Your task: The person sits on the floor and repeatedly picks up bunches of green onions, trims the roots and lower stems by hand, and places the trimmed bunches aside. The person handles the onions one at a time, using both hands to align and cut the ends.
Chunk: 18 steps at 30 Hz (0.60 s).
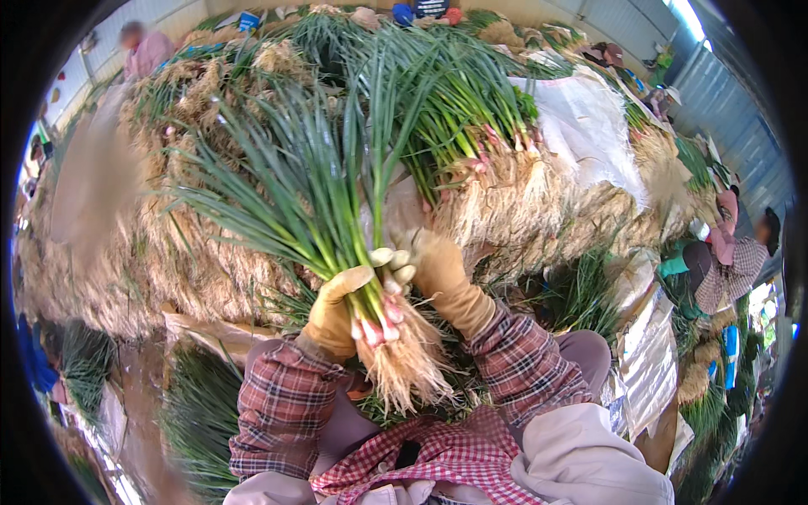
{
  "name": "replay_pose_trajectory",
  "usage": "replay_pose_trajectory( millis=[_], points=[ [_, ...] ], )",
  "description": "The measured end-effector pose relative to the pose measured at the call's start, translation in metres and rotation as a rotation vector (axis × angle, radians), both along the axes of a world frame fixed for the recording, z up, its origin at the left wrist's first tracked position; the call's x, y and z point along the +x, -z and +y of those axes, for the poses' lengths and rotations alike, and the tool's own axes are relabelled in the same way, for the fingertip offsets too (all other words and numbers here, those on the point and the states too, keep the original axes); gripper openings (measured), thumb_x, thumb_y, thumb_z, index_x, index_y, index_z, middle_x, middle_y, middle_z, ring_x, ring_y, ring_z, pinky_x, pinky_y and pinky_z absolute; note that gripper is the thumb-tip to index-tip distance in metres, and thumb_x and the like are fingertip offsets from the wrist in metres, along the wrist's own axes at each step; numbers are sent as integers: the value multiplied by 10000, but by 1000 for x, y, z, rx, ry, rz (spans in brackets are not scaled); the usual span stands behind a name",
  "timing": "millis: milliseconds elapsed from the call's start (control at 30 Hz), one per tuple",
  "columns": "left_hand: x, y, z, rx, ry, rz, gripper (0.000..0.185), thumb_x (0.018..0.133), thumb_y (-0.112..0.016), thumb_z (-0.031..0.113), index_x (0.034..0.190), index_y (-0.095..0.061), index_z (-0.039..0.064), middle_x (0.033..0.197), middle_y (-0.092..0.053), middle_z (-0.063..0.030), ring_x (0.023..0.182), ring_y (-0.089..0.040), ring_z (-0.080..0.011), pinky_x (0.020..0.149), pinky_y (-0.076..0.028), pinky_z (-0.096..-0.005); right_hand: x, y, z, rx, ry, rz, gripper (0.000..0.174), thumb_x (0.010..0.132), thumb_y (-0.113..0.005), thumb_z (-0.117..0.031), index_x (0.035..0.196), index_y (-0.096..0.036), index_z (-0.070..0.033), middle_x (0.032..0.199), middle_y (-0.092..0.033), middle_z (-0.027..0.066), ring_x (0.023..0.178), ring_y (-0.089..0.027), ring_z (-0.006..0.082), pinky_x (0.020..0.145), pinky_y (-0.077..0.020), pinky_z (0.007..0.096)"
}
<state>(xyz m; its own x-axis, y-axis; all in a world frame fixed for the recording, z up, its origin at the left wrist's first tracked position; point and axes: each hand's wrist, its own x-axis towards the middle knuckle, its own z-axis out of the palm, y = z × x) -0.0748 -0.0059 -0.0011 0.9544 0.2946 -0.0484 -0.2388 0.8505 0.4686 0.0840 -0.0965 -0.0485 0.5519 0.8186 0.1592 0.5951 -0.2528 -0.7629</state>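
My left hand (334,309), in a tan work glove, grips a bunch of green onions (372,315) low on the stems. The pinkish bulbs and long pale roots hang down towards my lap, and the green leaves fan up and away. My right hand (445,278), in a similar glove and slightly blurred, is against the right side of the bunch, beside several whitish fingertips of my left hand or its glove; what it holds, if anything, is hidden. Beyond it lies a heap of green onions (467,126), roots towards me.
A long pile of onions with matted roots (214,265) spans the front. White plastic sacking (581,120) covers part of it; more sheeting (647,360) lies at right. Green leaves (199,410) lie at lower left. Other people sit at right (732,265) and far left (148,53).
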Motion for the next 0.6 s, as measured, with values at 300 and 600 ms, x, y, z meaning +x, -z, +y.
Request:
replay_pose_trajectory(
  millis=[300,600],
  points=[
    [-16,-4,28,-67,-12,-331,338,837,-649,183,1131,-578,32,1145,-626,-154,959,-646,-234,780,-577,-384,60,-82,-75,-748,-345,-458,391,912,-579,-415,1180,-648,-138,1087,-675,132,957,-661,286,860,-535,354],
    [6,7,25,-62,-94,-255,659,846,-636,172,1429,-365,26,1437,-392,-249,998,-663,-269,830,-573,-370,161,-144,-49,-439,793,-913,257,997,-477,-216,918,-647,-40,704,-608,26,592,-567,137,520,-496,306]
  ],
)
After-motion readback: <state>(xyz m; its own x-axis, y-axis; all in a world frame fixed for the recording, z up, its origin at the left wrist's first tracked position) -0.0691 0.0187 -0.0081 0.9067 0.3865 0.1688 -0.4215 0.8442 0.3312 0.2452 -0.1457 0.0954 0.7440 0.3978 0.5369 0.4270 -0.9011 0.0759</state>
